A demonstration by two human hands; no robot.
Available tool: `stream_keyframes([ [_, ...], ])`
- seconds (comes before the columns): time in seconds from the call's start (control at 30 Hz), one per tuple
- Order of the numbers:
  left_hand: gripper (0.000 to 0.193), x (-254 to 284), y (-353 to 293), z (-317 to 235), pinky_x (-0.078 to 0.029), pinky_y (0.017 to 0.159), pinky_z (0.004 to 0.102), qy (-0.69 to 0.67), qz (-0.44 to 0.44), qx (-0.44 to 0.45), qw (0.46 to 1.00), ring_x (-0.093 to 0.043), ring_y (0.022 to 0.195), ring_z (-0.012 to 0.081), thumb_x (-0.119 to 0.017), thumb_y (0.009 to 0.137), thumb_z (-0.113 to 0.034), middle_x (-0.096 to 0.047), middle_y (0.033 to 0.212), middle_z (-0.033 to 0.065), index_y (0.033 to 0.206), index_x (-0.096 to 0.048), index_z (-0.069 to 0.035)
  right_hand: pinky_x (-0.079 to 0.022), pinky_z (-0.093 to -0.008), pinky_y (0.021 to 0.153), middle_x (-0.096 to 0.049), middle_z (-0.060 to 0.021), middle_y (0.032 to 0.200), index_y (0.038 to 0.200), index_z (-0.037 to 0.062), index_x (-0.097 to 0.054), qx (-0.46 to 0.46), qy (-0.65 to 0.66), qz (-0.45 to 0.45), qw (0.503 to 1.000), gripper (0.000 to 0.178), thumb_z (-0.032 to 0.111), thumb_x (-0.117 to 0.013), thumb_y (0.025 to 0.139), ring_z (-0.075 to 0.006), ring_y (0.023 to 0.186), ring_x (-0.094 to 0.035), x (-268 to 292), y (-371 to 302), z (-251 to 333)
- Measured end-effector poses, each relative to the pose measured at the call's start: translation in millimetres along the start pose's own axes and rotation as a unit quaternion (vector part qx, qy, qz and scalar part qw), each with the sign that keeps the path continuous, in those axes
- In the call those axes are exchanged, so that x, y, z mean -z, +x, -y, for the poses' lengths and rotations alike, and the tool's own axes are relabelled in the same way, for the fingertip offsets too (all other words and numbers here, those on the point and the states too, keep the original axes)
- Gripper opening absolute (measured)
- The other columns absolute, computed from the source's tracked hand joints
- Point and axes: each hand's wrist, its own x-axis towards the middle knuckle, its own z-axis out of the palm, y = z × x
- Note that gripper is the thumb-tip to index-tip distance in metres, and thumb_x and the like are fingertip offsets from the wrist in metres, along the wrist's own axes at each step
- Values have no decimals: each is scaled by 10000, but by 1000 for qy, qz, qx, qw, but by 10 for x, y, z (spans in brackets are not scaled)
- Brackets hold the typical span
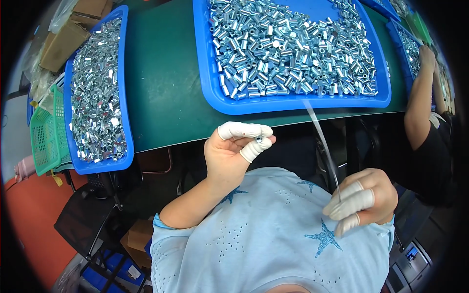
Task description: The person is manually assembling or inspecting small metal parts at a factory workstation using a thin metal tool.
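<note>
My left hand (234,146), with white finger cots on its thumb and finger, pinches a small metal sleeve (259,139), its round hole end showing. In my right hand (364,198), low at the right, is a thin, pale, see-through strip (322,139), smeared by motion. White cots cover several of that hand's fingers too. The strip's far tip reaches up to the near rim of a large blue tray (298,105). Many silver metal sleeves (293,53) lie heaped in that tray, beyond both hands.
A second blue tray (128,97) of small metal parts stands at the left of the green table (161,73). Beside it are a green plastic basket (49,134) and a cardboard box (63,46). At the right, another person's arm (421,97) reaches to a blue tray.
</note>
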Motion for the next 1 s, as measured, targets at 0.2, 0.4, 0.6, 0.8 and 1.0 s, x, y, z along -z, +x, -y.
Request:
stream_keyframes([
  [0.2,214,14,-10,-18,-535,784,329,14,17,-19,1000,-636,869,224,-628,751,97,-627,950,160,928,-540,13,-488,-231,434,-640,-125,724,808,-7,-636,99,-167,-118,974,127,102,-680,760,-186,561,-608,-83,59,95],
  [0.4,207,-3,-21,-11,-533,785,324,13,14,-14,1000,-634,876,220,-625,756,95,-627,954,157,931,-551,10,-483,-235,415,-630,-128,699,757,-13,-600,102,-150,-193,964,242,211,-693,758,-176,523,-586,-153,107,89],
  [0.6,222,-26,-24,5,-543,763,345,54,13,-10,998,-644,839,240,-626,746,102,-631,944,176,936,-559,9,-484,-238,424,-625,-134,721,798,-23,-605,76,-186,-170,965,239,210,-659,790,-189,522,-581,-171,177,63],
  [0.8,218,-13,-40,58,-541,765,333,107,19,-6,994,-642,845,229,-630,748,96,-630,944,171,938,-560,17,-491,-246,439,-617,-151,765,815,-31,-609,73,-277,-105,952,195,139,-672,744,-209,567,-595,-164,287,49],
  [1.0,198,-31,-72,93,-540,763,320,131,28,24,991,-639,839,209,-628,745,101,-632,934,165,921,-575,27,-497,-270,482,-615,-165,827,847,-14,-598,89,-386,-127,909,236,77,-682,646,-233,605,-602,-306,336,-233],
])
